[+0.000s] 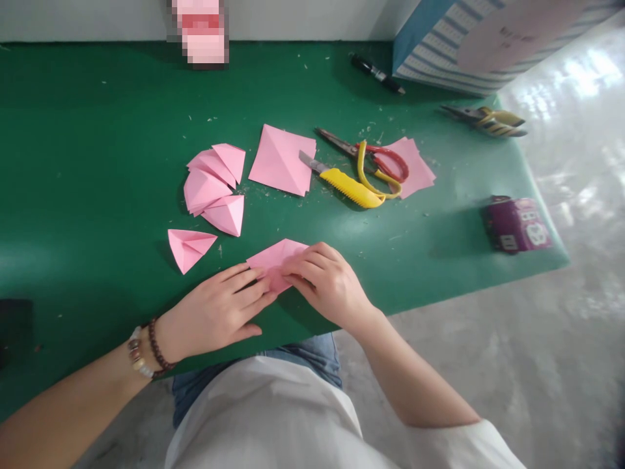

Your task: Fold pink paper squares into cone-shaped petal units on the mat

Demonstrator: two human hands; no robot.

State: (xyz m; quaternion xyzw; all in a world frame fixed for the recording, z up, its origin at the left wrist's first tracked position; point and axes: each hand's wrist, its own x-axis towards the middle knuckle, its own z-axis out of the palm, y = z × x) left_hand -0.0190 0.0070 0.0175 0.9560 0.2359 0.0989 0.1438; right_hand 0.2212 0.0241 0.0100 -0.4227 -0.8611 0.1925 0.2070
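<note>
A partly folded sheet of pink paper [280,253] lies on the green tabletop close to its front edge. My left hand [227,306] rests flat with its fingers stretched over the paper's left side. From the right, my right hand [329,280] pinches the paper's right part between thumb and fingers; the fingertips partly cover it. Just left of the paper is a folded pink piece [189,247]. Several more folded pink pieces [209,185] overlap in a fan behind it. A stack of creased pink squares [282,159] sits farther back.
A yellow utility knife [349,187] with its blade out touches the squares. Red-and-yellow scissors [375,163] lie on more pink paper [413,166]. Pliers [483,120], a black marker [377,73], a purple box [520,225] and a striped box [469,45] are toward the right. Paper scraps are scattered around.
</note>
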